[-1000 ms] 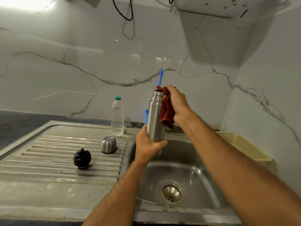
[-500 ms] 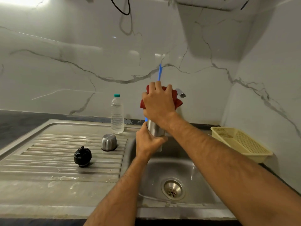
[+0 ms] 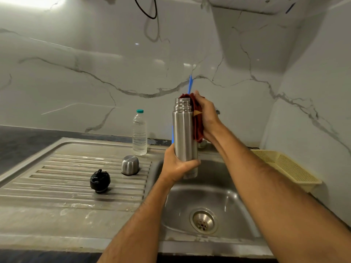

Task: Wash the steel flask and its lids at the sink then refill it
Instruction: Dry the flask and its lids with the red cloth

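Sink basin (image 3: 224, 196) beneath upright flask (image 3: 183, 133)

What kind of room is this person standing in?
Most likely a home kitchen: a steel sink with a ribbed draining board, marble-look wall tiles, and a plastic dish basket.

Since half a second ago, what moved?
The right hand slid the red cloth off the flask's mouth, round to its right side. The left hand still grips the base. Steel cap, black stopper and water bottle unmoved.
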